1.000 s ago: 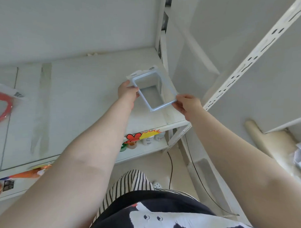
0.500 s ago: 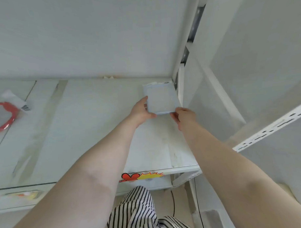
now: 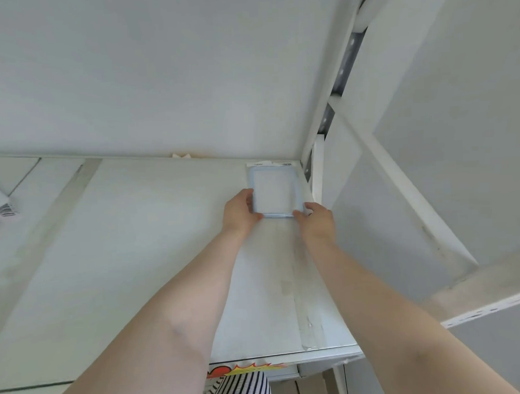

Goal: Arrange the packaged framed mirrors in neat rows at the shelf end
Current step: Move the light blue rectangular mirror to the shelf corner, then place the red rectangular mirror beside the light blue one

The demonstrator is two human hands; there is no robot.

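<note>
Mirror (image 3: pixel 275 189) in shelf (image 3: pixel 136 245) corner, both hands' (image 3: pixel 238 211) (image 3: pixel 314 221) grip on near edge.

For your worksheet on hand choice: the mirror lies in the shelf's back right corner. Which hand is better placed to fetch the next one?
Left, probably. The left hand grips the mirror on the open shelf side; the right hand is hemmed in by the upright.

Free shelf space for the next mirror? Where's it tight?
Bare shelf runs left of the mirror up to the back wall, and in front of it to the shelf's front edge. Tight at the right rear corner: mirror against wall and post, left hand and right hand gripping its near corners.
</note>
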